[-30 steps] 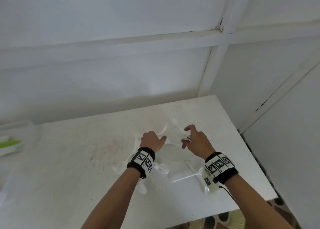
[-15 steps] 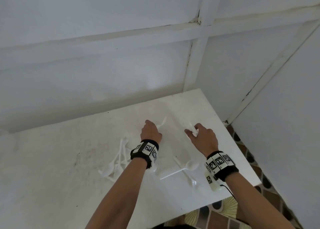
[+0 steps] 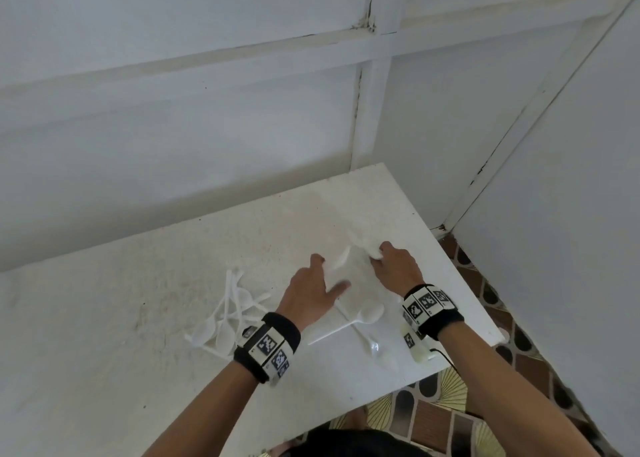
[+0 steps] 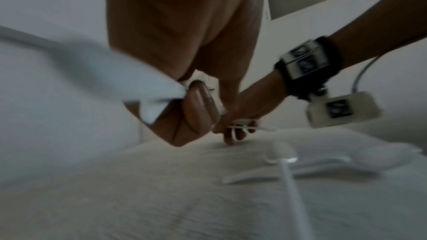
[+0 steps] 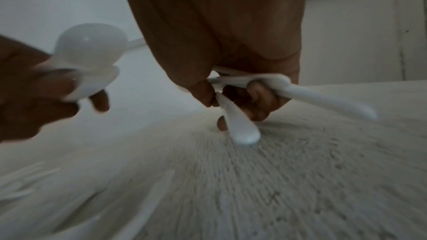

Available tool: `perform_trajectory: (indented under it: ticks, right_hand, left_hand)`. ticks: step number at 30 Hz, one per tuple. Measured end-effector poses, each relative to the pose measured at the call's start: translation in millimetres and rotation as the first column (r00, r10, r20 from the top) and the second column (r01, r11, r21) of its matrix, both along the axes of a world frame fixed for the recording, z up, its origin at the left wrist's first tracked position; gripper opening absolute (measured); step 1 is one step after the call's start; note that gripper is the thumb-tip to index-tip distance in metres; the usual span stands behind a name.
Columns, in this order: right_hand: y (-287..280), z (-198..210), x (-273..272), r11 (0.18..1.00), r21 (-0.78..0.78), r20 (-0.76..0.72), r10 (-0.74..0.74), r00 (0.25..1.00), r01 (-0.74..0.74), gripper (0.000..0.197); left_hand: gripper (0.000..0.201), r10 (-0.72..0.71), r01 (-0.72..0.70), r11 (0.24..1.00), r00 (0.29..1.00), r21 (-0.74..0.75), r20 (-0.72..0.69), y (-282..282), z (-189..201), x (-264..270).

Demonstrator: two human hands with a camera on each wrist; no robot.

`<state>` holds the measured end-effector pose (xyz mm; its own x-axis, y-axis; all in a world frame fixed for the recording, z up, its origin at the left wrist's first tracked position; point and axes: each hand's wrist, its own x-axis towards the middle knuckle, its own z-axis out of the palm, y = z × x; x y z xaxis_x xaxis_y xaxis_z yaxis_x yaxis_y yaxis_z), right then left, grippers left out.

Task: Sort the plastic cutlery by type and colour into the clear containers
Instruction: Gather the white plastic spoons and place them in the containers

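So both hands are clutching white plastic spoons: left hand (image 3: 308,292) fingers curled round a couple, right hand (image 3: 398,266) gripping several over the white table (image 3: 138,318).

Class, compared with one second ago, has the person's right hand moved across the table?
Yes. The right hand has moved toward the table's far right corner.

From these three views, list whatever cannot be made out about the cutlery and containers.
- Clear containers: none in any view; outside the frames.
- Cutlery in the left hand: head view, the hand hides it; left wrist view, blurred; only the right wrist view shows white spoon bowls.
- Pile of white spoons: count unreadable, overlapping, white on the white table.
- Right hand: count of its white spoons unclear, motion blur.
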<state>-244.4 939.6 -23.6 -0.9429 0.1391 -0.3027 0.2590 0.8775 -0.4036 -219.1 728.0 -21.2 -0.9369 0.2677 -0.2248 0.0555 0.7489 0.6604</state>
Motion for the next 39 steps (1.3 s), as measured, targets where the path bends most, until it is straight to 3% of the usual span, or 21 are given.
perform_trajectory:
  ticks: [2,6,9,16,18,20,22,26,28,32,36,39]
  right_hand:
    - [4.2,1.2,-1.8,0.997,-0.069,0.031,-0.023,0.999,0.025,0.032]
    - [9.1,1.1,-0.9,0.989,-0.132,0.044,-0.055,0.998,0.061,0.022]
    - [4.7,6.1,5.4,0.994,-0.085,0.022,-0.066,0.998,0.067,0.021]
    - [2.5,16.3,31.6,0.930,-0.341,-0.037,-0.163,0.986,0.141,0.027]
    - [4.0,15.6,42.4,0.941,-0.338,-0.123,-0.015,0.992,-0.028,0.021]
    - [9.3,12.4,52.2,0.931,-0.237,-0.222,0.227,0.948,-0.278,0.002]
    - [13.4,6.7,56.5,0.870,-0.106,-0.216,0.453,0.865,-0.482,0.019]
    - [2.8,5.3,63.3,0.678,0.054,0.021,0.734,0.679,-0.733,0.045]
    - [-6.0,5.8,67.2,0.588,0.099,0.081,0.799,0.596,-0.802,0.049]
    - [-18.1,11.2,59.3,0.495,0.148,0.055,0.861,0.506,-0.856,0.032]
    - [-26.1,7.6,43.2,0.512,0.215,-0.022,0.854,0.520,-0.832,0.027]
    - [-28.9,0.4,38.5,0.555,0.239,-0.131,0.832,0.539,-0.797,0.023]
  left_hand:
    - [0.062,-0.081,0.084,0.994,0.996,-0.071,0.048,3.1,-9.5,20.5]
    - [0.044,-0.219,0.216,0.944,0.976,-0.251,0.015,13.6,-16.5,39.7]
    - [0.024,-0.292,0.267,0.918,0.955,-0.294,-0.046,17.3,-15.0,35.5]
    - [0.019,-0.277,0.240,0.906,0.959,-0.348,-0.062,0.1,-5.3,15.6]
    - [0.024,-0.231,0.196,0.909,0.972,-0.368,-0.052,-9.8,-0.1,4.3]
    - [0.027,-0.165,0.139,0.921,0.985,-0.364,-0.041,-21.3,4.4,-8.9]
    - [0.029,-0.098,0.089,0.933,0.995,-0.347,-0.009,-34.6,7.6,-22.2]
    - [0.025,0.002,0.012,0.968,0.998,-0.252,0.057,-58.5,10.0,-39.6]
    - [0.019,0.016,-0.002,0.978,0.998,-0.208,0.069,-66.4,10.5,-41.1]
    - [0.016,0.059,-0.051,0.991,0.996,-0.126,0.061,-73.9,12.6,-34.1]
    - [0.022,0.153,-0.152,0.988,0.987,-0.031,0.045,-76.9,16.8,-23.5]
    - [0.046,0.283,-0.290,0.954,0.955,0.076,0.091,-83.2,17.1,-22.6]
